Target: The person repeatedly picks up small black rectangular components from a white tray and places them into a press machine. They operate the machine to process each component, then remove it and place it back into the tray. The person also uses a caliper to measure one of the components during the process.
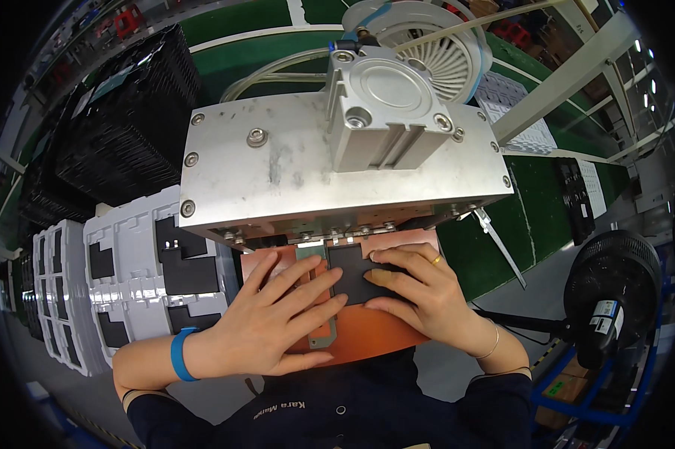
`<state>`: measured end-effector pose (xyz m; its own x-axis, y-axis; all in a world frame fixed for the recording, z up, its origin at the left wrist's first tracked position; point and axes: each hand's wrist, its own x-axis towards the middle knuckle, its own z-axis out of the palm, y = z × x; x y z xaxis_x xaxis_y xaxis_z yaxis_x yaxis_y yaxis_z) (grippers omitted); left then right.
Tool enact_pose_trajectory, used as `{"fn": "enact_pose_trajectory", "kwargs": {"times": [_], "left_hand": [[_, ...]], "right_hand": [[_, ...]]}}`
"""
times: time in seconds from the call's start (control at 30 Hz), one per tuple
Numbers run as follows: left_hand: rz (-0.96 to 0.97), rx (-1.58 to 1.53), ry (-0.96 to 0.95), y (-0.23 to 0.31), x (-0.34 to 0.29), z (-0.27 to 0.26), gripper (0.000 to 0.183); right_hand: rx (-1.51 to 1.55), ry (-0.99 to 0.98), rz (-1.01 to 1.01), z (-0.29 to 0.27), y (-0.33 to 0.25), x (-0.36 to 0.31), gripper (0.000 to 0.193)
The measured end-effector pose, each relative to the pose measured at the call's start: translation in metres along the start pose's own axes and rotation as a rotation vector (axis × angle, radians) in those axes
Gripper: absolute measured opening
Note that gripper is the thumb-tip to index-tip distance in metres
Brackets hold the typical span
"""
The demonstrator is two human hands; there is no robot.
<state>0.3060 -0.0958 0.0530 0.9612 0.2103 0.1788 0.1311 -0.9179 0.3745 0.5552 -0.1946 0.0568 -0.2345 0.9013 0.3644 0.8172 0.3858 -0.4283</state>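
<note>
A dark grey flat piece (348, 268), notched at its upper right, lies on the orange work surface (375, 335) just below the front of a metal press. My left hand (255, 322) is spread, palm down, its fingertips at the piece's left edge and over a narrow greenish metal strip (322, 338). My right hand (431, 295) holds the piece's right side with bent fingers, the thumb near its lower corner. A ring and a bracelet show on that hand. Whatever lies beneath the fingers is hidden.
The silver press body (292, 168) with a square pneumatic cylinder (390, 97) overhangs close above my hands. White trays (139, 288) holding dark pieces stand left, with stacked black trays (128, 135) behind. A white fan (434, 52) sits behind the press; a black fan (614, 284) stands right.
</note>
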Motion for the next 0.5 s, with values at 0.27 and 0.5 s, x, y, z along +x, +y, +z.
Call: {"fn": "enact_pose_trajectory", "kwargs": {"times": [0.27, 0.5], "left_hand": [[-0.022, -0.011, -0.025, -0.0013, 0.0028, 0.0007, 0.058], [-0.028, -0.04, -0.043, -0.0015, 0.0041, 0.0001, 0.059]], "right_hand": [[0.038, 0.005, -0.011, 0.0, 0.0063, 0.0101, 0.034], [0.034, -0.028, 0.001, 0.0002, 0.0076, 0.0102, 0.034]]}}
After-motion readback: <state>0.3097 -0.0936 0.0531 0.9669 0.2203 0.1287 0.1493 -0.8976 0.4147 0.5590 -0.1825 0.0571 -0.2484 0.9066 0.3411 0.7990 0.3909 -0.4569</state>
